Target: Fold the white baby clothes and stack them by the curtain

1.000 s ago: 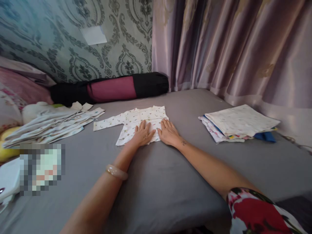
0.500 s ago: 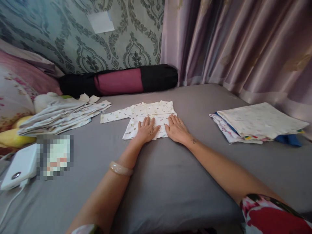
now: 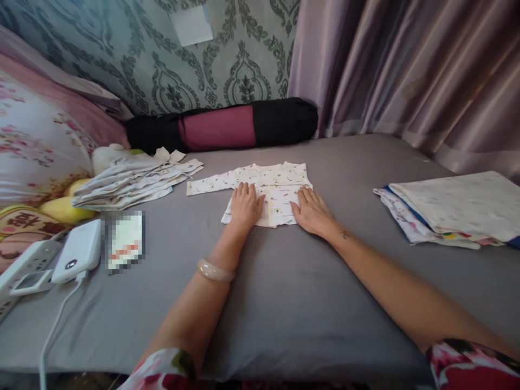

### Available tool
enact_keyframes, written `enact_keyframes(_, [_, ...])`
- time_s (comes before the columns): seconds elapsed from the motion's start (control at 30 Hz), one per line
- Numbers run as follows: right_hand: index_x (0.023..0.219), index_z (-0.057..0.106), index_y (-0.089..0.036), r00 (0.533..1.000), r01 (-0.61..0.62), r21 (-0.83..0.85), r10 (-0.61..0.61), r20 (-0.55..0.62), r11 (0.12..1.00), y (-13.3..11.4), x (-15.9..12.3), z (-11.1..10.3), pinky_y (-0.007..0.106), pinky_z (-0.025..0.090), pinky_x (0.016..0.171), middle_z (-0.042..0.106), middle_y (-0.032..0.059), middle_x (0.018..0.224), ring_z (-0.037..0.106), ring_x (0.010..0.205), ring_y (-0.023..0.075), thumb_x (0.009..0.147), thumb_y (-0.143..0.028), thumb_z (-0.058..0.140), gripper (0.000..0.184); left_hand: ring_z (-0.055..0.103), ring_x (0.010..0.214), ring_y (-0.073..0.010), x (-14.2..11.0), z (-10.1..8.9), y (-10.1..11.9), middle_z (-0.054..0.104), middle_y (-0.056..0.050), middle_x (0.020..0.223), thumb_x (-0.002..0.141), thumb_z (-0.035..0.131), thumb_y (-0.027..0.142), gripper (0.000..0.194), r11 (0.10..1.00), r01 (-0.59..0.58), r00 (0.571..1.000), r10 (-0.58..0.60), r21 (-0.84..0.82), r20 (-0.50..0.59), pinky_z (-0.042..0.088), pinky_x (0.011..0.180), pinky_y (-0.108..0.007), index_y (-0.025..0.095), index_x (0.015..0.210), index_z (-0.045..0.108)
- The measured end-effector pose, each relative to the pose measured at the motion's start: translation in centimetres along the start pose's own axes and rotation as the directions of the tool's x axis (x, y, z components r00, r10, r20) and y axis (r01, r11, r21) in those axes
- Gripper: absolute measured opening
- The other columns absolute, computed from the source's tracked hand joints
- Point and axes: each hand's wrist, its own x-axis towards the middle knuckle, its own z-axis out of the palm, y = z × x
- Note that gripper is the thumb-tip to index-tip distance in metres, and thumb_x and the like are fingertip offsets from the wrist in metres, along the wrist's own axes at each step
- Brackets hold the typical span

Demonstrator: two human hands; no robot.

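Grey sheet (image 3: 325, 319) covers the bed. Head view: printed baby shirt (image 3: 280, 176) lies mid-sheet, one sleeve extended leftward. Left hand (image 3: 245, 206) and right hand (image 3: 312, 210) press flat on its lower part, palms down, fingers nearly together, pinching nothing.

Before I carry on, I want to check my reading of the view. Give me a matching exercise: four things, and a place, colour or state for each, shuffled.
Things
1. Patterned shirt
2. Long bag
3. Power bank
4. Folded stack

Places, colours, states
A. Black with a dark pink section
B. At the far right, blue cloth showing in it
C. Under the left hand and right hand
D. Plugged into a white cable

Right pairs: 1-C, 2-A, 3-D, 4-B
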Motion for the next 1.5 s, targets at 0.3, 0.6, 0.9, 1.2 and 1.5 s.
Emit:
enact_keyframes(0.3, [0.144, 0.036, 0.002, 1.0, 0.001, -0.02, -0.001, -0.018, 1.0, 0.2, 0.1, 0.2, 0.045, 0.023, 0.116, 0.031, 0.0204, 0.154, 0.028, 0.142, 0.0315, 0.096, -0.038, 0.022, 0.064, 0.017, 0.147, -0.031, 0.0, 0.4, -1.7, 0.021, -0.022, 0.157, 0.096, 0.017, 0.052, 0.073, 0.988, 0.144, 0.954, -0.155, 0.06, 0.258, 0.019, 0.117, -0.047, 0.001, 0.148, 0.029])
enact_keyframes(0.6, [0.142, 0.04, -0.001, 0.996, 0.019, -0.017, -0.018, 0.083, 1.0, 0.5, 0.9, -1.0, 0.046, 0.026, 0.112, 0.035, 0.0214, 0.151, 0.03, 0.141, 0.0329, 0.094, -0.04, 0.027, 0.063, 0.034, 0.138, -0.0353, 0.6, -0.5, -1.4, 0.044, -0.02, 0.146, 0.096, 0.018, 0.054, 0.066, 0.98, 0.196, 0.964, -0.189, -0.021, 0.185, 0.016, 0.113, -0.06, 0.012, 0.133, 0.052])
enact_keyframes(0.9, [0.107, 0.065, -0.015, 0.989, 0.149, -0.008, -0.149, 0.011, 0.989, -3.4, 6.2, -4.1, 0.037, 0.038, 0.094, 0.064, 0.013, 0.114, 0.055, 0.109, 0.0263, 0.095, -0.016, 0.031, 0.035, 0.056, 0.115, -0.0291, 3.2, -2.1, -4.1, 0.068, -0.012, 0.114, 0.095, 0.031, 0.039, 0.042, 0.889, 0.4, 0.915, -0.399, -0.223, 0.051, 0.035, 0.102, -0.049, 0.02, 0.109, 0.067])
enact_keyframes(1.2, [0.118, 0.06, -0.016, 0.955, 0.296, 0.157, -0.293, -0.043, 0.942, -10.1, 12.5, -0.9, 0.033, 0.037, 0.097, 0.059, 0.0107, 0.124, 0.048, 0.117, 0.0234, 0.093, -0.008, 0.03, 0.039, 0.052, 0.116, -0.032, 3.0, -2.1, -12.0, 0.064, -0.017, 0.111, 0.088, 0.042, 0.033, 0.041, 0.673, 0.671, 0.678, -0.727, -0.31, -0.111, 0.037, 0.1, -0.045, 0.013, 0.118, 0.061])
enact_keyframes(1.5, [0.119, 0.059, -0.017, 0.983, 0.184, 0.137, -0.178, -0.053, 0.973, -13.6, 15.3, 1.1, 0.039, 0.038, 0.096, 0.055, 0.0129, 0.124, 0.047, 0.115, 0.0276, 0.095, -0.031, 0.041, 0.033, 0.044, 0.121, -0.0412, 2.2, -1.1, -12.8, 0.05, -0.024, 0.13, 0.086, 0.049, 0.049, 0.048, 0.486, 0.824, 0.47, -0.873, -0.292, -0.129, 0.04, 0.093, -0.054, 0.012, 0.116, 0.059])
